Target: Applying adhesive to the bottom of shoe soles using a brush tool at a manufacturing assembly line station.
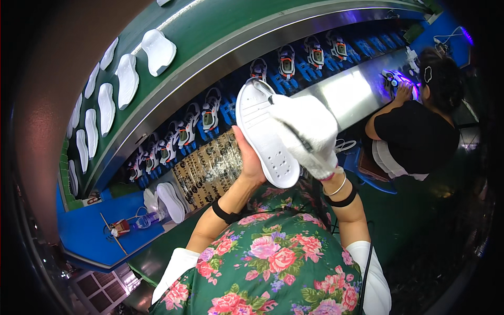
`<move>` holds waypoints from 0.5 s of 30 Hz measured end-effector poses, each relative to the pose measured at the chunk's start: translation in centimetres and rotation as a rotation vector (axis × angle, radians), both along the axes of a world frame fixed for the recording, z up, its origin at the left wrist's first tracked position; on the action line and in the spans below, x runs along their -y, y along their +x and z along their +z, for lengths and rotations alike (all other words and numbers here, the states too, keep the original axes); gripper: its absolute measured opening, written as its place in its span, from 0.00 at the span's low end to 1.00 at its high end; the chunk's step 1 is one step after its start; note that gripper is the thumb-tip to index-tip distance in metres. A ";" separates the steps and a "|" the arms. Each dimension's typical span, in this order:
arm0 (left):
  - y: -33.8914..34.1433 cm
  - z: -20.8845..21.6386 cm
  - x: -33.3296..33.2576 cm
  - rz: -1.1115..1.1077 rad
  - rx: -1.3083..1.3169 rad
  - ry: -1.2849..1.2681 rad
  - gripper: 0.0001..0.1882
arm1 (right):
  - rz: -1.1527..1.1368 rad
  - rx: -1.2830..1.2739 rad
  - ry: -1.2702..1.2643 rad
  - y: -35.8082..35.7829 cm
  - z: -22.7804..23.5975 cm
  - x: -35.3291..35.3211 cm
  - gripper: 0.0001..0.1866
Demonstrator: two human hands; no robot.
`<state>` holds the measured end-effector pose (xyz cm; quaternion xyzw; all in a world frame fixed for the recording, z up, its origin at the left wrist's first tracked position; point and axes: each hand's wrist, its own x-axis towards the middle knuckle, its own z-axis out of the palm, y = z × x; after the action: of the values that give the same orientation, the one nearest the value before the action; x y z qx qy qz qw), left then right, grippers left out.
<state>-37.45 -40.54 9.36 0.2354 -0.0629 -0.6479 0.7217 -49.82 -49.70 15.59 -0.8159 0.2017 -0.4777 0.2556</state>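
A white shoe sole (255, 118) is tilted up in front of my chest, its inner face with grooves and small holes toward me. My bare left hand (250, 157) grips it along the left edge, thumb upward. My right hand (310, 123), in a white fabric glove, is closed over the sole's right side. A dark strip (265, 86) shows at the sole's upper end, beside the gloved fingers, and a dark line runs across the glove. What the glove holds is mostly hidden.
White soles (127, 81) lie on a green conveyor (205, 37) at upper left. Shoe uppers (210, 113) stand in a row on blue holders below it. A blue table (89, 236) holds a bottle (147, 219) and more soles (172, 202). A co-worker (420, 126) sits at right.
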 end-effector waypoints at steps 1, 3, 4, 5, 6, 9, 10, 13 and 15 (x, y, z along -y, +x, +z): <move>-0.3 0.2 -0.1 0.080 0.207 0.186 0.52 | 0.005 0.003 0.000 -0.1 -0.3 -0.8 0.18; 0.1 -0.3 -0.2 -0.003 0.317 0.129 0.51 | -0.042 -0.173 -0.132 -0.2 -1.5 -2.2 0.18; 0.1 -0.3 0.0 -0.009 0.257 0.163 0.51 | -0.007 -0.201 -0.139 -0.4 -2.0 -2.8 0.17; 0.2 -0.5 0.2 -0.012 0.198 0.197 0.50 | 0.000 -0.189 -0.141 -0.3 -1.4 -2.7 0.17; 0.6 -1.0 0.1 -0.004 0.190 0.177 0.50 | 0.079 -0.102 -0.040 -0.3 -0.3 -2.7 0.16; 0.7 -1.6 0.2 -0.024 0.074 0.003 0.49 | 0.113 0.169 0.515 0.3 -1.1 -2.5 0.13; 0.5 -1.6 0.2 0.034 0.104 0.089 0.49 | 0.052 0.156 0.316 -0.1 -1.6 -1.5 0.13; 0.0 -0.7 0.6 0.009 0.221 0.094 0.50 | 0.005 0.103 0.058 -0.3 -1.6 -0.6 0.13; 0.4 -1.1 0.7 -0.025 0.212 0.122 0.51 | 0.155 -0.043 -0.035 0.0 -1.4 -1.0 0.13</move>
<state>-37.05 -41.23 8.30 0.3454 -0.1023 -0.6308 0.6873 -49.80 -48.66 14.17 -0.8434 0.1350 -0.4425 0.2732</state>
